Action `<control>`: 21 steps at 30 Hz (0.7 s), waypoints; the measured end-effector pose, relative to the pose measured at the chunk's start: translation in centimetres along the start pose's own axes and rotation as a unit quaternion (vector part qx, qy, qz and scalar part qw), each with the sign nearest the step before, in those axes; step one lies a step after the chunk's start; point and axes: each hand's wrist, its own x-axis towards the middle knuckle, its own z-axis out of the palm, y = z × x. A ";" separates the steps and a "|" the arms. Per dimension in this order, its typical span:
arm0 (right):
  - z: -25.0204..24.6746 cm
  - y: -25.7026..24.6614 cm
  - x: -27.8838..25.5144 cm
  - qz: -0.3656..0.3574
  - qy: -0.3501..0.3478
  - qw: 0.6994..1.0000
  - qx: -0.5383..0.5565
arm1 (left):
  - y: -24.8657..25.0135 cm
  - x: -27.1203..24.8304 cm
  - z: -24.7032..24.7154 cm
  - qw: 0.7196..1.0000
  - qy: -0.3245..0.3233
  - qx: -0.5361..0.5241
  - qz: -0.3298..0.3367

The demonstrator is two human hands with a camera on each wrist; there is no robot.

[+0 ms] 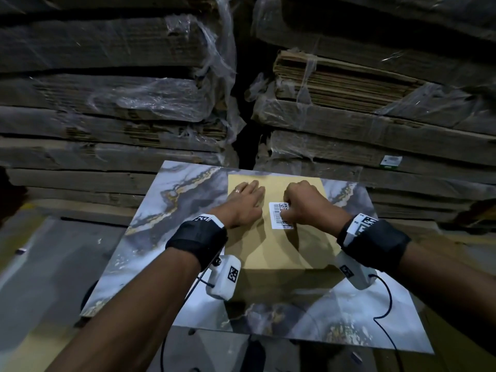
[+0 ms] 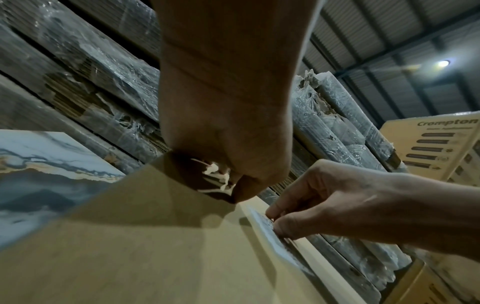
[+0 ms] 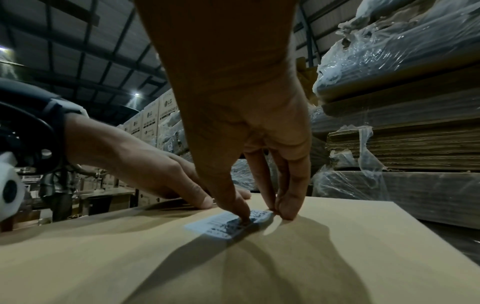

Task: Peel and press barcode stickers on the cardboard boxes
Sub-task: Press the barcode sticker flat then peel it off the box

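My right hand (image 1: 308, 204) presses bent fingertips onto the barcode sticker (image 1: 277, 214). My left hand (image 1: 243, 204) lies flat (fingers spread) just beside it on the cardboard box (image 1: 268, 248).

From my remote seat, my right hand (image 1: 306, 204) covers the barcode sticker's (image 1: 276, 216) right edge, its print too small to read, my left hand (image 1: 243, 204) hides part of the cardboard box (image 1: 271, 251), and the table's (image 1: 150, 237) legs are out of sight.

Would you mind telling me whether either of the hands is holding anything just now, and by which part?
Nothing is held. The right hand presses its fingertips on the barcode sticker, and the left hand lies flat on the cardboard box.
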 end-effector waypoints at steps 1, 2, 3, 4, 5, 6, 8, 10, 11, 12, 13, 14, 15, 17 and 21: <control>-0.1 -0.1 0.1 0.007 -0.001 1.000 0.000 | 0.1 0.1 0.0 1.000 -0.012 0.005 -0.004; -0.1 -0.1 0.1 0.009 -0.001 1.000 -0.002 | 0.1 0.1 0.0 1.000 -0.020 0.009 -0.006; 0.0 0.0 0.2 0.011 -0.001 1.000 -0.004 | 0.2 0.0 0.1 1.000 -0.026 0.013 -0.009; 0.2 0.3 0.3 0.015 0.002 1.000 0.003 | 0.3 -0.1 0.2 0.999 -0.029 0.015 -0.010; 0.4 0.5 0.3 0.021 0.006 1.000 0.015 | 0.4 -0.2 0.3 0.999 -0.030 0.017 -0.010; 0.4 0.8 0.3 0.027 0.011 0.999 0.033 | 0.5 -0.2 0.3 0.999 -0.031 0.017 -0.009; 0.3 1.2 0.1 0.019 0.017 0.998 0.064 | 0.5 -0.3 0.2 0.999 -0.033 0.019 -0.006; 0.2 1.3 0.1 0.010 0.019 0.997 0.079 | 0.5 -0.4 0.1 0.999 -0.037 0.019 -0.006; 0.1 1.3 0.1 0.012 0.020 0.996 0.080 | 0.6 -0.4 0.1 0.999 -0.037 0.020 -0.005; 0.2 1.3 0.2 0.013 0.020 0.996 0.080 | 0.6 -0.5 0.0 0.999 -0.037 0.023 -0.004; 0.3 1.2 0.3 0.015 0.018 0.997 0.077 | 0.6 -0.6 0.0 0.999 -0.037 0.024 -0.003; 0.5 1.1 0.4 0.015 0.018 0.997 0.070 | 0.6 -0.7 0.1 0.999 -0.036 0.024 -0.002; 0.7 1.0 0.5 0.015 0.017 0.998 0.060 | 0.6 -0.8 0.1 0.999 -0.035 0.023 -0.001; 1.0 0.8 0.5 0.009 0.013 0.999 0.039 | 0.6 -0.9 0.1 0.999 -0.036 0.022 0.001; 1.4 0.5 0.3 -0.004 0.010 1.000 0.006 | 0.6 -1.0 0.1 0.999 -0.035 0.025 0.004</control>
